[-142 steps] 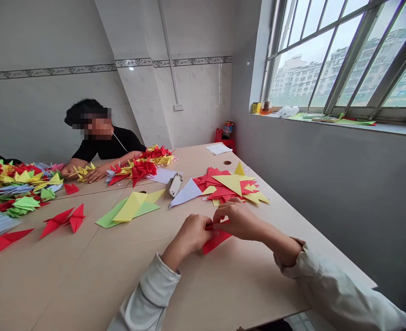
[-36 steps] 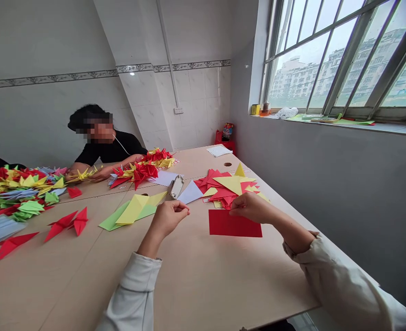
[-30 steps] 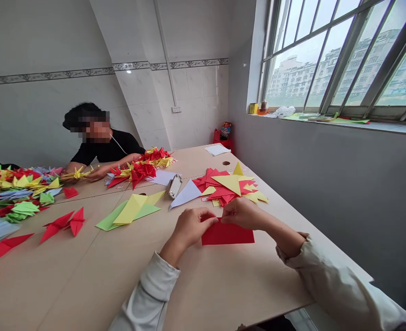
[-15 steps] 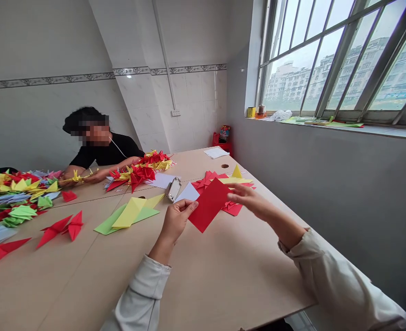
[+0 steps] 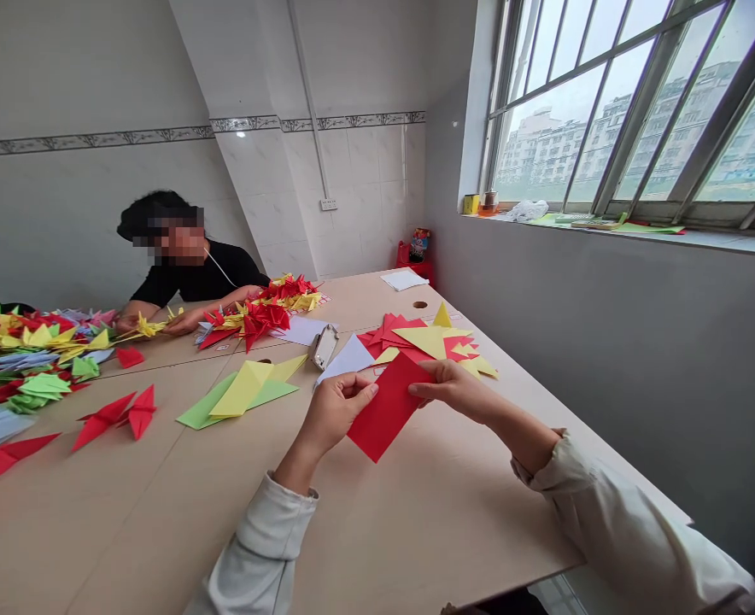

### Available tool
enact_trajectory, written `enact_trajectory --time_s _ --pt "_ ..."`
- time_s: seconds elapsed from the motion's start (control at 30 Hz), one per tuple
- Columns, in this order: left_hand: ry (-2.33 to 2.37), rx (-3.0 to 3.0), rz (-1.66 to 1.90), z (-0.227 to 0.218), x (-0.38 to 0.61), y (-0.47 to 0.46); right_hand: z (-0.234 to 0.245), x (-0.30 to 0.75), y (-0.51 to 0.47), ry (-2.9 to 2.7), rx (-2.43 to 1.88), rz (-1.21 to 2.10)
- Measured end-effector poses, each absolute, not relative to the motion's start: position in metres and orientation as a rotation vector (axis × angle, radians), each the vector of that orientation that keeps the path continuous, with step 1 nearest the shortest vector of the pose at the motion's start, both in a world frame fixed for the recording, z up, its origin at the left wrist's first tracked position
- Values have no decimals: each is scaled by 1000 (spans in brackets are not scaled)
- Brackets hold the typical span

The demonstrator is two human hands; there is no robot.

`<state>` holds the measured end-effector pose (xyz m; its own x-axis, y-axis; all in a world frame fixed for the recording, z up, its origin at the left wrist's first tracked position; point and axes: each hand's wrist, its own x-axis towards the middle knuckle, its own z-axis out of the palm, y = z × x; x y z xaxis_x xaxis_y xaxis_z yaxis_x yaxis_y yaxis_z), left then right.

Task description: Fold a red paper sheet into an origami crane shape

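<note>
A sheet of red paper (image 5: 387, 410) is held up above the table, tilted, between my two hands. My left hand (image 5: 332, 414) pinches its left edge between thumb and fingers. On the opposite edge, my right hand (image 5: 458, 389) grips it with the thumb in front and the fingers partly hidden behind. Just beyond the sheet lies a pile of red folded papers (image 5: 387, 333) with yellow folded papers (image 5: 419, 340) on and around it. A pale lilac sheet (image 5: 345, 359) and a phone-like silvery object (image 5: 324, 346) rest to the left of that pile.
Across the table (image 5: 224, 512), a person in black (image 5: 224, 269) handles folded yellow paper. Heaps of coloured folded paper (image 5: 38, 342) cover the far left. Green paper (image 5: 201, 406) and red folded pieces (image 5: 105, 418) lie nearer. A wall (image 5: 576, 342) stands along the right.
My right hand has come down to the red sheet and taken hold of its right edge. The sheet has moved slightly lower and toward me, uncovering more yellow paper on the pile.
</note>
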<state>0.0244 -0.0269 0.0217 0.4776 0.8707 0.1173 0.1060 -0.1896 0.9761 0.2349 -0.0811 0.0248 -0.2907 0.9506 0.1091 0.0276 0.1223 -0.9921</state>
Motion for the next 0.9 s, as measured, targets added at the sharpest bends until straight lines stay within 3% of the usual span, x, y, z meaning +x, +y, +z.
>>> enact_trajectory --time_s 0.53,0.73,0.9 --pt "825 1520 683 27 20 -29 20 225 -86 -1695 -1113 845" --pt "701 1570 620 33 16 -33 21 227 -86 -1721 -1122 797" --pt "869 1596 638 25 21 -30 17 225 -88 -1836 -1095 834"
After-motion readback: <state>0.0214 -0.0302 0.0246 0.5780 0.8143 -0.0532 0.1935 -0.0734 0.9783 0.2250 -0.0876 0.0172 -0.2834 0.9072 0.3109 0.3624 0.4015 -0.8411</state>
